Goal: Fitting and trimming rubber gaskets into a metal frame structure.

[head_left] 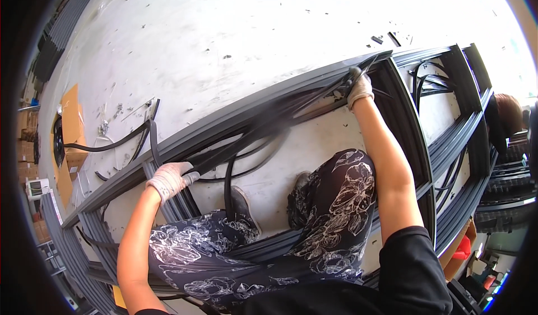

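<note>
Both my hands wear pale work gloves. My left hand [172,180] is closed on a black rubber strip [216,157] at the near left of a dark grey frame stack. From there the strip runs up and to the right, smeared by motion in the middle, toward my right hand [360,88]. That hand is closed around dark strip ends at the far rail of the frame [232,116]. Something thin and pointed shows beside its fingers; I cannot make out what it is. Loose black strip loops hang inside the frame opening below.
My legs stand inside the frame opening. A cardboard box [73,116] with a coil of black strip is at the left, its strip trailing to the frame. Scraps lie on the pale floor [224,23] beyond. At the right edge, a person's head [507,113] shows beside the frames.
</note>
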Available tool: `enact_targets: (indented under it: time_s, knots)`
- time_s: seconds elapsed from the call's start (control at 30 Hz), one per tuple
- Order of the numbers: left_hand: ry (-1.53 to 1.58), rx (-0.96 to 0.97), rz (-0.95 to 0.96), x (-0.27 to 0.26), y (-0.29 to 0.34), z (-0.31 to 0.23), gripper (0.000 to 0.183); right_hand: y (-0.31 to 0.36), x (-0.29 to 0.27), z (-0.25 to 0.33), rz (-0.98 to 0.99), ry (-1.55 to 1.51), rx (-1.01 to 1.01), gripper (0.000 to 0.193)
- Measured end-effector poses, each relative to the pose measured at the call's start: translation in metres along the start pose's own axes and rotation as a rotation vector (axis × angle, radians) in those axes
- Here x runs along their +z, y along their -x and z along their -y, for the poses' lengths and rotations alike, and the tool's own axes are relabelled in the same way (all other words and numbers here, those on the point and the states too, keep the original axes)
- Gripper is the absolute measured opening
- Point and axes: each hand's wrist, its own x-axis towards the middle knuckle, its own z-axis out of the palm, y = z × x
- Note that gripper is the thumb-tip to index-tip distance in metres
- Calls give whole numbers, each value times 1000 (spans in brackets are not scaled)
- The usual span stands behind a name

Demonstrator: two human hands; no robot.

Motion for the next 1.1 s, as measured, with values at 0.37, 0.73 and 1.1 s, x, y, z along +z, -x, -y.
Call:
enact_targets:
  time_s: [0.37,0.73,1.1]
  knots:
    - [-132,-201,188,-14,-1,-19,40,-30,-51,-86,-281,112,122,20]
    - [-206,-597,614,-9,72,114,52,-61,-25,-21,-170,147,-6,21]
    - [75,-582,-84,31,113,142,49,-87,-22,-32,150,764,-93,26]
